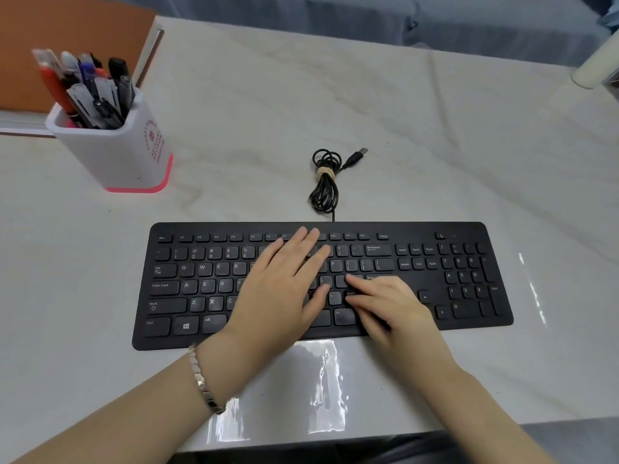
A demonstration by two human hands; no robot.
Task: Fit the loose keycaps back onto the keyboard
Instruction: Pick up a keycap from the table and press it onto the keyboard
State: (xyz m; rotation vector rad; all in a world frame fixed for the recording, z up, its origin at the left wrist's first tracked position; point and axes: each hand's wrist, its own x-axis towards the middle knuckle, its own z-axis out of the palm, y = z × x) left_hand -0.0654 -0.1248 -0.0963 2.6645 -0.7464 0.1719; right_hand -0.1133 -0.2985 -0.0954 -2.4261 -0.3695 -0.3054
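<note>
A black keyboard [469, 276] lies flat on the table in front of me. My left hand [284, 289] rests palm-down on its middle, fingers spread over the letter and number rows and holding nothing. My right hand [385, 306] is at the right end of the letter block. Its thumb and index finger close on a small black keycap [351, 292] that sits low at the Shift row, below the Enter key. Whether that keycap is seated I cannot tell. Both hands hide the keys under them. No other loose keycap shows on the table.
The keyboard's bundled cable [325, 182] with its USB plug lies just behind it. A white pen holder [127, 152] full of pens stands at the back left, in front of an orange folder [67, 45]. The table's front edge [335, 437] is close to my body.
</note>
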